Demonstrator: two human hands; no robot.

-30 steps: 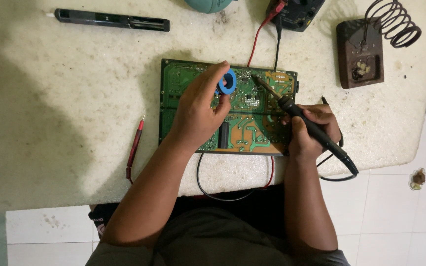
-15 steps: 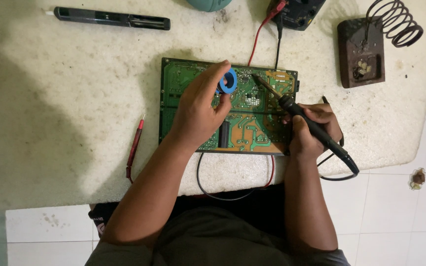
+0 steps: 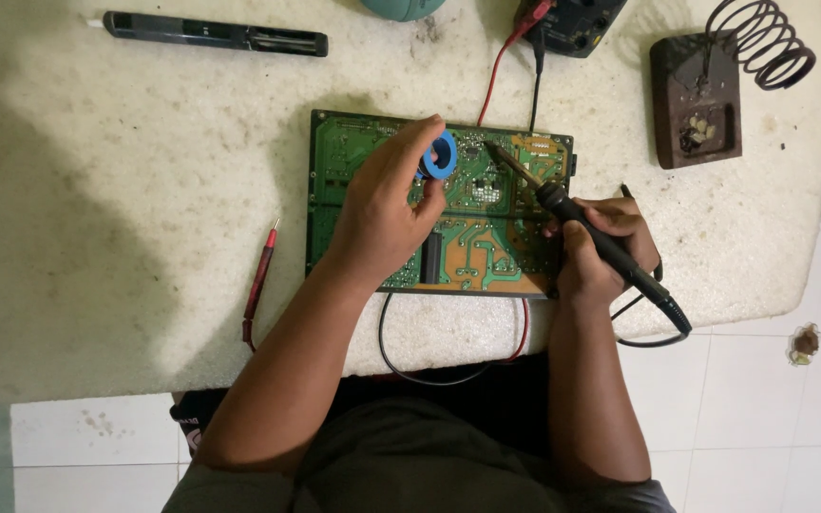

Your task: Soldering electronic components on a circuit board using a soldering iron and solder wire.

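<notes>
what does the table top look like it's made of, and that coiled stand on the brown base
Table top: probably stone or marble, going by its off-white, speckled, matte, stained surface. Coiled stand: looks like dark bare metal wire wound in a spring. Its base: brown, dull, worn, possibly rusted metal; unclear.

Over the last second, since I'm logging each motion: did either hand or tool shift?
No visible change. The left hand still pinches the blue solder spool over the green circuit board; the right hand still aims the soldering iron at it.
</notes>
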